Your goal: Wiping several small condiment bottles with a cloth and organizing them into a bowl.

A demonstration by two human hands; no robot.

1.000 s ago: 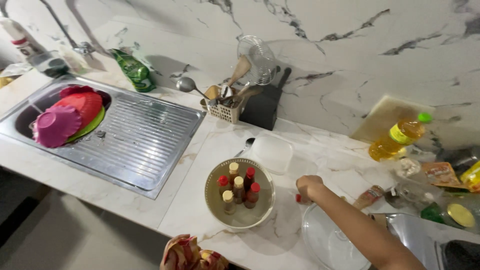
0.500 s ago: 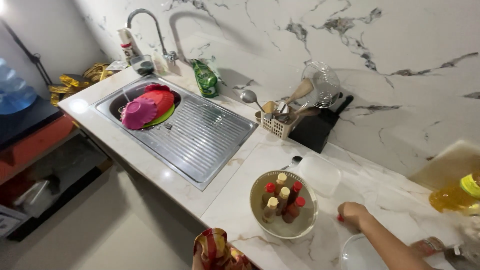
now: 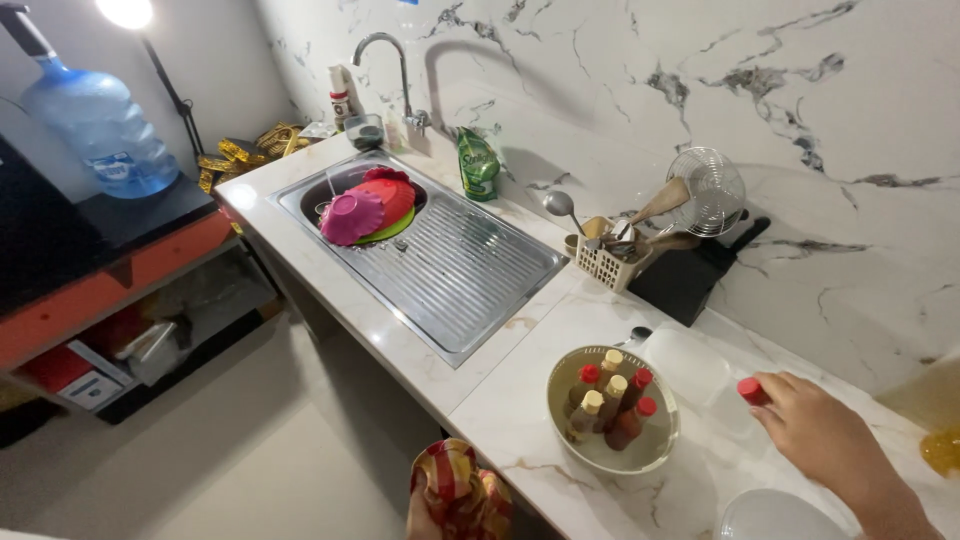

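Observation:
My right hand rests on the white marble counter at the right, its fingers closed around a small bottle with a red cap. To its left stands a round pale bowl holding several small sauce bottles with red and cream caps. At the bottom edge my left hand is mostly hidden under a red and yellow checkered cloth that it holds below the counter's front edge.
A steel sink holds pink and red plastic plates under a tap. A green soap pouch, a utensil basket, a black block, a clear lid and a white plate stand about. A water jug is far left.
The view swung left, bringing the tap and water jug into sight. My right hand lifted slightly off the counter with the red-capped bottle. The cloth stays low in my left hand.

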